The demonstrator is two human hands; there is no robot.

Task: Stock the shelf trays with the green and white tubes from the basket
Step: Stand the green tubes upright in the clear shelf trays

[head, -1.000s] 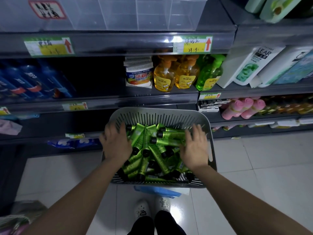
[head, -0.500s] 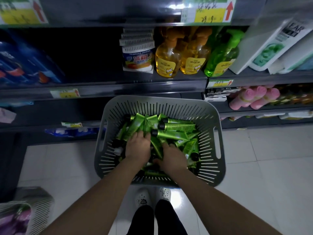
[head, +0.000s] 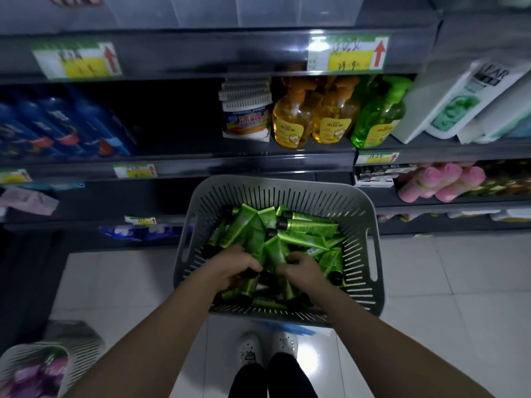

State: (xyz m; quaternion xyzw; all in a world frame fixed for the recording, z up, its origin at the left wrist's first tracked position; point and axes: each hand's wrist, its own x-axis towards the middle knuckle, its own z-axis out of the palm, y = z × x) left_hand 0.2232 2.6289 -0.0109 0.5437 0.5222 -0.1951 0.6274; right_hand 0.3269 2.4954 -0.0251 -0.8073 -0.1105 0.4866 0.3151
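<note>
A grey slotted basket (head: 356, 214) stands in front of me above the floor, heaped with several shiny green tubes (head: 304, 225) with black caps. Both hands are down in the near part of the heap. My left hand (head: 232, 265) curls its fingers round green tubes at the left of the middle. My right hand (head: 301, 268) curls round tubes just beside it, fingertips buried among them. Clear plastic shelf trays (head: 258, 10) sit on the top shelf, above the price-label strip.
Dark shelves face me, holding blue bottles (head: 57, 130) at left, yellow and green pump bottles (head: 333, 116) in the middle, white bottles (head: 465, 104) at right and pink bottles (head: 442, 182) lower right. A second grey basket (head: 37, 369) stands at bottom left. My white shoes (head: 267, 349) stand on pale tiles.
My hands came in from the basket's sides to the middle of the heap and their fingers have closed round tubes. The view dipped and then tilted back up.
</note>
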